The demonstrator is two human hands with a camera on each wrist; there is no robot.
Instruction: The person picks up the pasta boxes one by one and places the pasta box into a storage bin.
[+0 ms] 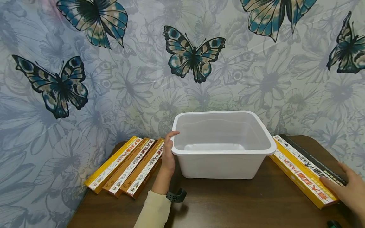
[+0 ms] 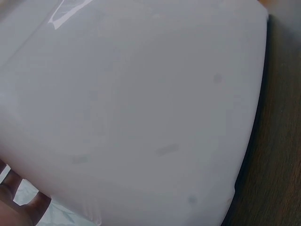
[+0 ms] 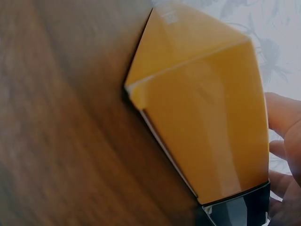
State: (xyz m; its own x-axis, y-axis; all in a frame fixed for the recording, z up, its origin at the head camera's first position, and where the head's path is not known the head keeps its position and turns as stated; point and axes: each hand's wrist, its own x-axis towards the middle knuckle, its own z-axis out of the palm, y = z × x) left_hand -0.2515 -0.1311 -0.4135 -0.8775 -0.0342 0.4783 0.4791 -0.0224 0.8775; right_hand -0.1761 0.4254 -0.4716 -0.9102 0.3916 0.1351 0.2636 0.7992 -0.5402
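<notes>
A white plastic tub (image 1: 222,165) stands upright on the brown table. My left hand (image 1: 169,155) grips its left rim, a finger hooked over the edge. The tub's wall (image 2: 141,103) fills most of the left wrist view, with fingers (image 2: 35,207) at the lower left corner. On the right lie a long yellow box (image 1: 306,182) lettered PASTA and a black one (image 1: 313,158) beside it. My right hand (image 1: 346,186) is at their near end, thumb and fingers spread over them. The right wrist view shows the yellow box's end (image 3: 202,122) close up.
Left of the tub lie a yellow box (image 1: 112,164) and two brown boxes (image 1: 129,166), side by side and slanted. A wall covering with butterflies (image 1: 194,55) rises behind the table (image 1: 222,202). A small dark object (image 1: 333,224) shows at the bottom right.
</notes>
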